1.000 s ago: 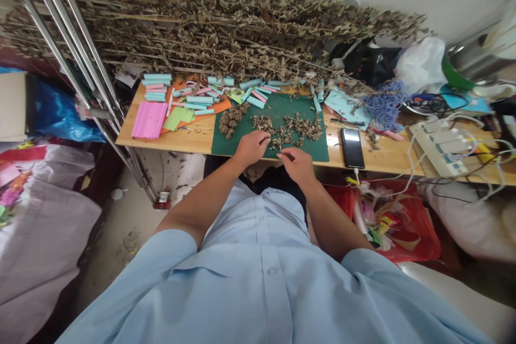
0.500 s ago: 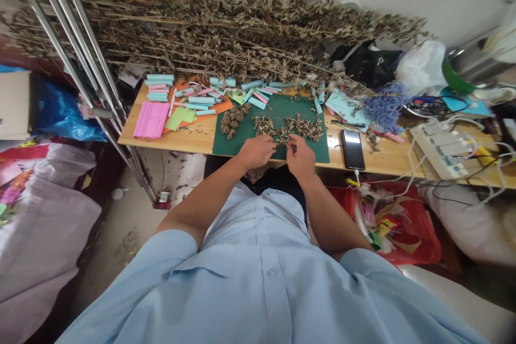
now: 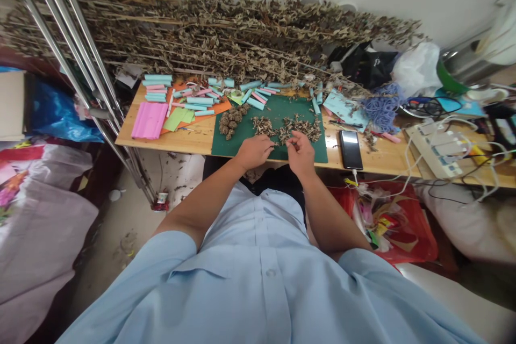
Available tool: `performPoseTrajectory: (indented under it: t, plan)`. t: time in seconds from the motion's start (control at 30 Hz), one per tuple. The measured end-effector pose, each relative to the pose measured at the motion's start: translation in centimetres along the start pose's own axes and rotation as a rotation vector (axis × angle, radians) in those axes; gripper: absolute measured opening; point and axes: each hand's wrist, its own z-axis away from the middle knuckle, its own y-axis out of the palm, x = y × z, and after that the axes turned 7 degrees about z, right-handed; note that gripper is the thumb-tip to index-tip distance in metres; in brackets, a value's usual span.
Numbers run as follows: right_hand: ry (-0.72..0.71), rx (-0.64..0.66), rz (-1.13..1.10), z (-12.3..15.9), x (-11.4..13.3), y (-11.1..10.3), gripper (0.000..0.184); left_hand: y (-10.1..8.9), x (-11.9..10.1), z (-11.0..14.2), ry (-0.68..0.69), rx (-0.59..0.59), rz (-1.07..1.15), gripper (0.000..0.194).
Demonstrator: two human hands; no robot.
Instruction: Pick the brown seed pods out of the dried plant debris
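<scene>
At the front edge of a green cutting mat point(image 3: 242, 147), my left hand point(image 3: 255, 151) is closed, its fingertips pressed together beside crumbled dried leaves point(image 3: 264, 127). Whatever it pinches is too small to make out. My right hand point(image 3: 300, 153) faces it a short gap away, with thumb and forefinger drawn together by a wider heap of dry leaf bits point(image 3: 306, 129); any piece between them cannot be told. Brown balls of pressed dried leaf point(image 3: 231, 120) sit clustered on the mat's left side.
Long dried leafy stalks point(image 3: 201, 32) lie along the back. Blue paper rolls point(image 3: 200, 100) and pink sheets point(image 3: 149, 120) are at left. On the right are a phone point(image 3: 351, 149) on a cable, purple yarn point(image 3: 382, 106) and a power strip point(image 3: 435, 148). Metal poles point(image 3: 80, 48) stand at left.
My right hand has drawn slightly away from my left, and its fingers have lifted a little off the leaf bits. My left hand stays nearly in place. The view has shifted slightly.
</scene>
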Motion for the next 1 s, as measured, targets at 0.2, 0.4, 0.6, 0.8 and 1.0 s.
performPoseTrajectory:
  t: [0.2, 0.4, 0.6, 0.8, 1.0]
  plan:
    - [-0.021, 0.057, -0.060, 0.7, 0.9, 0.6, 0.044, 0.2, 0.1, -0.1, -0.061, -0.083, 0.060, 0.039]
    - [-0.154, 0.089, 0.016, 1.0, 1.9, 1.0, 0.044, 0.4, 0.5, -0.3, -0.081, -0.045, 0.041, 0.030]
    - [-0.195, 0.096, 0.040, 0.6, 1.8, 0.9, 0.044, 0.5, 0.6, -0.3, -0.097, -0.101, 0.077, 0.025]
    - [-0.122, 0.083, 0.004, 0.6, 1.4, 1.0, 0.044, 0.2, 0.5, -0.4, -0.124, -0.133, 0.081, 0.025]
    - [0.039, 0.067, -0.185, 0.2, 0.9, 1.4, 0.044, 0.2, 0.4, -0.5, -0.112, -0.127, 0.076, 0.027]
